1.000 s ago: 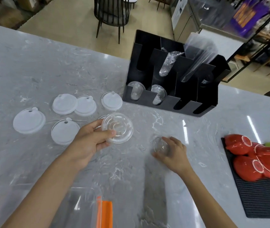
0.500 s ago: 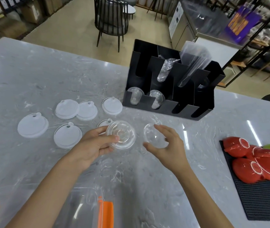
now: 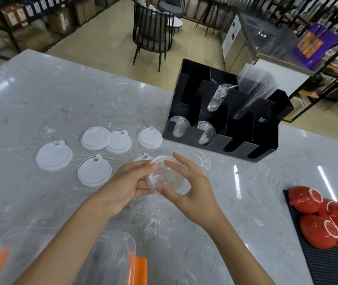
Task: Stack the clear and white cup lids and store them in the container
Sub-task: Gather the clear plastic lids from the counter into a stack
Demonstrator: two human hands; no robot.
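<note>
Clear lids point(image 3: 168, 177) are held together above a grey marble counter point(image 3: 40, 103), gripped by the left hand point(image 3: 129, 182) and right hand point(image 3: 190, 188). White lids point(image 3: 95, 138) lie beside a black organizer point(image 3: 225, 140); chairs point(image 3: 153, 31) and shelves point(image 3: 20, 15) are seen beyond.

sixth white lid point(image 3: 141, 157) half hidden by hands point(image 3: 160, 182)

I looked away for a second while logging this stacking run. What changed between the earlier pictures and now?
The right hand picked a clear lid off the counter and carried it left to the clear lid the left hand was holding; both hands now grip the clear lids together. The white lids and the black organizer stayed put.
</note>
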